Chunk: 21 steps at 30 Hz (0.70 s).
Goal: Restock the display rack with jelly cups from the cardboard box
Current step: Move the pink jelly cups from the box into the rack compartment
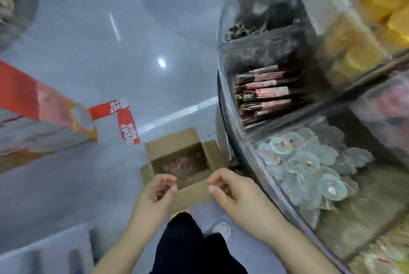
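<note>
Rack (225,87) with clear bins at right — pale jelly cups (298,160) heaped in its near bin, open box (174,141) on the floor beside it, pinkish cups inside, blurred, left hand (158,191) and right hand (230,189) above its near flap — each grip loosely curled, empty.

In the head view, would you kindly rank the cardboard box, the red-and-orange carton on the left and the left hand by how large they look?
1. Red-and-orange carton, cut off by the frame edge.
2. Cardboard box.
3. Left hand, though it is nearer the camera, so it looks larger than it really is.
</note>
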Tool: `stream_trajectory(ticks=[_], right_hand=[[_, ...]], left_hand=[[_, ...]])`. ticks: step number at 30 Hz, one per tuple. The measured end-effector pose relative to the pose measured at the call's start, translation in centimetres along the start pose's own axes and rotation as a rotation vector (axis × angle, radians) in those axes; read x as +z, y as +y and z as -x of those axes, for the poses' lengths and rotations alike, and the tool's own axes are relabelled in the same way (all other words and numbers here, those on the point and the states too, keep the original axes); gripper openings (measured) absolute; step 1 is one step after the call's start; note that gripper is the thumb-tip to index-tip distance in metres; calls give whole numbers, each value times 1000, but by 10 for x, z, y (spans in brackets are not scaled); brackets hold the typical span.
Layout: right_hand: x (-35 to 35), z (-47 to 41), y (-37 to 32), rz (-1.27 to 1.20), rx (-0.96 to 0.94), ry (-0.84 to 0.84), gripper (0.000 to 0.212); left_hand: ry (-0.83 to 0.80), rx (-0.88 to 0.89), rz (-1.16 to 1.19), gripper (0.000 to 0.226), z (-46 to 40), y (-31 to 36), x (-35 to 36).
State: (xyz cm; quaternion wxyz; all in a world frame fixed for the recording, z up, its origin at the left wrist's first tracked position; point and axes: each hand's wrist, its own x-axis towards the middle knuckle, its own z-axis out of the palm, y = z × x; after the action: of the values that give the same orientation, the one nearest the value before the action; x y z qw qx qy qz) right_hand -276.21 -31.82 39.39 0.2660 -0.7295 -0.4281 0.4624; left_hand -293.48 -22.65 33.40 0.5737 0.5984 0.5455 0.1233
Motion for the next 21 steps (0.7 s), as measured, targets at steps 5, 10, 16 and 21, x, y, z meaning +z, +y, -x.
stream_trajectory(ticks=[5,10,16,21], right_hand=[[98,-101,89,71,217,-273,18],[176,-219,203,168,384,-274,19],[255,-363,324,447,281,-235,43],[303,-422,377,837,109,-259,64]], left_hand=[[19,-341,-61,16,-60,-136,-2],[44,-473,-50,17,-158,-248,29],[11,-484,-124,37,-294,-368,82],[37,-338,-443,58,-364,-434,115]])
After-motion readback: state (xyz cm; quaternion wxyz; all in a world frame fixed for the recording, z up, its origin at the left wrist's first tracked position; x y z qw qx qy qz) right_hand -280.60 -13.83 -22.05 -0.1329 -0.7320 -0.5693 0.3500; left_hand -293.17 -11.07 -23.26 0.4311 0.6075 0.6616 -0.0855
